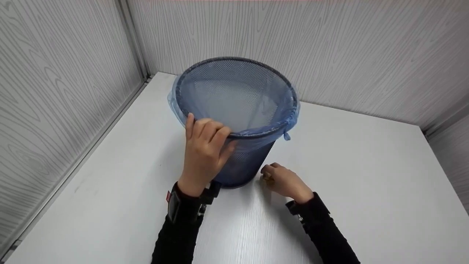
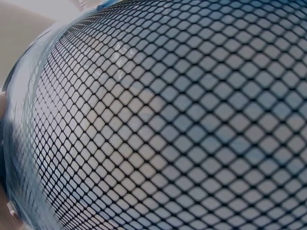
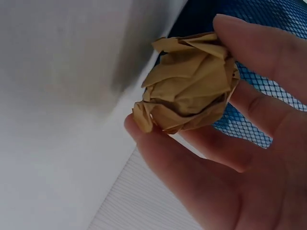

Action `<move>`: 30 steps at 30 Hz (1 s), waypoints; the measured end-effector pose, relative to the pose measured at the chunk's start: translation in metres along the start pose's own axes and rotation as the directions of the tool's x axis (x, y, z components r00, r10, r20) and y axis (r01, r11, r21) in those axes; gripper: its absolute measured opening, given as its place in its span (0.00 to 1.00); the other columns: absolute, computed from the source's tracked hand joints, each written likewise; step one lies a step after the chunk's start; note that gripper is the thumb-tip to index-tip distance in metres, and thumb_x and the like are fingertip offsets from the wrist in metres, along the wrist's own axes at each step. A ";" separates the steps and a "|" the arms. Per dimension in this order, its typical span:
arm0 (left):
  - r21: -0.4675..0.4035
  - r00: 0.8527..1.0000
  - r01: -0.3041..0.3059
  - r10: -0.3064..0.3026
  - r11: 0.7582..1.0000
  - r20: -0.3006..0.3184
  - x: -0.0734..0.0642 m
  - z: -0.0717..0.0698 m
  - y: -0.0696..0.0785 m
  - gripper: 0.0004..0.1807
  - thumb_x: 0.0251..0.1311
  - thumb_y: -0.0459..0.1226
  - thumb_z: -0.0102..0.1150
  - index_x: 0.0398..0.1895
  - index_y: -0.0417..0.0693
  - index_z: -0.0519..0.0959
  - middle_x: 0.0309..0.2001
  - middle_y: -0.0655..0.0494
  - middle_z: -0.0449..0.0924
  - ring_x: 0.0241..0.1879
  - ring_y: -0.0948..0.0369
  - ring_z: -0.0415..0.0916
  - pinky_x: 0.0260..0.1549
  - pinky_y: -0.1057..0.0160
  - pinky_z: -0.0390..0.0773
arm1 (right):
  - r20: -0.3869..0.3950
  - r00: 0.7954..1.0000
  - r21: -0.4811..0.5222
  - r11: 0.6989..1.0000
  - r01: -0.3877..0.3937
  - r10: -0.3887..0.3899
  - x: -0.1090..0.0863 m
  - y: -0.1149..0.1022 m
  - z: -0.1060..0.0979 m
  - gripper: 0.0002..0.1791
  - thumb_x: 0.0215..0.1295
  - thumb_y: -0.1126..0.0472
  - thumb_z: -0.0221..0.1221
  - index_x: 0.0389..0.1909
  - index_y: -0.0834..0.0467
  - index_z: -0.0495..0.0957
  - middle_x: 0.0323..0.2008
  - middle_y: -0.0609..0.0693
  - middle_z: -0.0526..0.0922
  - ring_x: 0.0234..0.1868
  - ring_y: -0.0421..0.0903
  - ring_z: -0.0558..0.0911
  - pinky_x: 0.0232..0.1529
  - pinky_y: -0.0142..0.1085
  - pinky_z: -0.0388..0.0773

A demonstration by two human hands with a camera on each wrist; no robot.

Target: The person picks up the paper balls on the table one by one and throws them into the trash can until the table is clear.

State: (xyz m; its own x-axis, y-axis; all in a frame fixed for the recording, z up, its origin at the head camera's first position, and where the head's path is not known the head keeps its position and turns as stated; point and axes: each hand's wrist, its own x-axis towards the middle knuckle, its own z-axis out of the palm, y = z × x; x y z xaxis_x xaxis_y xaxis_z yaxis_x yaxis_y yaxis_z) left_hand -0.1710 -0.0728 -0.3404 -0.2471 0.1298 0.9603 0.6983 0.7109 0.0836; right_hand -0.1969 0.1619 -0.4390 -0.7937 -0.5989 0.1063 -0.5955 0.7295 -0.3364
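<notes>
A dark mesh wastebasket (image 1: 249, 165) stands on the white table, lined with a thin blue bag (image 1: 289, 121) folded over its rim. My left hand (image 1: 205, 146) grips the near side of that rim, fingers curled over the edge and the bag. The left wrist view is filled by the basket's mesh wall (image 2: 144, 120), with only slivers of the hand at its left edge. Low beside the basket's right side, my right hand (image 1: 285, 180) holds a crumpled brown paper ball (image 3: 189, 86) between thumb and fingers. In the head view the fingers partly hide the ball.
The white tabletop (image 1: 359, 165) spreads around the basket. Wood-grain panels enclose it, with a left wall (image 1: 62, 73) and a back wall (image 1: 329, 55) behind the basket. A small knot of the blue bag (image 1: 287, 136) sticks out at the rim's right.
</notes>
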 end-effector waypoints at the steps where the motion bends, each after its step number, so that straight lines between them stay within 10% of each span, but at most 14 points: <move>1: 0.000 1.000 0.001 -0.001 1.000 0.001 0.000 0.000 0.000 0.18 0.63 0.49 0.44 0.32 0.43 0.72 0.32 0.51 0.71 0.38 0.51 0.67 0.51 0.41 0.52 | -0.016 1.000 0.006 1.000 0.006 -0.006 -0.001 0.000 -0.003 0.12 0.45 0.74 0.56 0.32 0.59 0.72 0.31 0.48 0.73 0.29 0.42 0.71 0.28 0.34 0.69; 7: 0.003 1.000 0.006 -0.006 1.000 0.023 -0.001 0.000 0.001 0.16 0.62 0.47 0.46 0.32 0.43 0.72 0.32 0.50 0.70 0.38 0.51 0.67 0.52 0.42 0.51 | -0.182 0.983 0.033 0.999 0.016 -0.010 -0.014 -0.012 -0.034 0.17 0.45 0.74 0.61 0.37 0.59 0.72 0.36 0.48 0.72 0.32 0.40 0.74 0.32 0.33 0.71; 12: -0.004 1.000 0.006 -0.006 1.000 0.020 0.000 0.000 0.000 0.16 0.62 0.48 0.46 0.32 0.43 0.72 0.32 0.50 0.70 0.38 0.51 0.66 0.52 0.41 0.51 | -0.404 0.914 0.040 0.999 -0.008 0.024 -0.030 -0.032 -0.068 0.22 0.47 0.71 0.63 0.45 0.59 0.71 0.47 0.54 0.71 0.43 0.47 0.75 0.40 0.41 0.71; 15: -0.004 1.000 0.004 -0.004 1.000 0.010 0.000 0.000 0.000 0.17 0.62 0.48 0.45 0.32 0.43 0.72 0.32 0.50 0.70 0.38 0.51 0.66 0.52 0.42 0.51 | -0.574 0.819 0.110 0.993 0.047 0.025 -0.037 -0.048 -0.083 0.25 0.45 0.75 0.63 0.48 0.62 0.70 0.51 0.57 0.70 0.48 0.49 0.73 0.43 0.39 0.72; 20: 0.002 1.000 -0.001 0.001 1.000 0.008 0.000 0.000 -0.001 0.17 0.62 0.48 0.45 0.33 0.42 0.72 0.32 0.50 0.70 0.38 0.50 0.66 0.52 0.41 0.51 | -0.809 0.587 0.183 0.945 0.272 -0.013 -0.036 -0.081 -0.099 0.27 0.41 0.81 0.61 0.47 0.70 0.67 0.52 0.60 0.68 0.49 0.51 0.72 0.44 0.33 0.72; 22: 0.004 1.000 -0.001 0.001 1.000 0.008 0.000 0.000 -0.001 0.17 0.62 0.48 0.45 0.32 0.42 0.72 0.32 0.50 0.70 0.38 0.50 0.67 0.51 0.41 0.52 | -0.845 0.533 0.168 0.924 0.343 -0.045 -0.030 -0.091 -0.105 0.26 0.42 0.79 0.60 0.47 0.72 0.66 0.51 0.61 0.68 0.49 0.52 0.72 0.44 0.33 0.72; 25: 0.006 1.000 0.001 -0.001 1.000 0.006 0.000 0.000 -0.001 0.18 0.62 0.48 0.45 0.32 0.42 0.72 0.31 0.50 0.70 0.38 0.50 0.67 0.51 0.41 0.52 | -0.858 0.506 0.151 0.901 0.407 -0.085 -0.017 -0.101 -0.114 0.25 0.44 0.77 0.59 0.47 0.71 0.66 0.51 0.60 0.67 0.49 0.53 0.71 0.43 0.35 0.73; 30: 0.006 1.000 0.001 -0.001 1.000 0.009 0.000 0.000 0.001 0.17 0.62 0.48 0.45 0.32 0.42 0.72 0.31 0.50 0.70 0.38 0.50 0.67 0.53 0.42 0.51 | -0.828 0.538 0.100 0.901 0.422 -0.160 0.008 -0.106 -0.123 0.25 0.47 0.78 0.57 0.49 0.68 0.64 0.53 0.57 0.67 0.50 0.52 0.71 0.42 0.38 0.73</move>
State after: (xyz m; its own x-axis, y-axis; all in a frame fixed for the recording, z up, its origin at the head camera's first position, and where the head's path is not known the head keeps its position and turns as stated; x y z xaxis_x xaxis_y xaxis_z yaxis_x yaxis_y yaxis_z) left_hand -0.1708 -0.0723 -0.3400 -0.2540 0.1350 0.9577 0.6938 0.7154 0.0832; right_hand -0.1554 0.1208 -0.2872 -0.4344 -0.1656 0.8853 -0.8591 0.3715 -0.3520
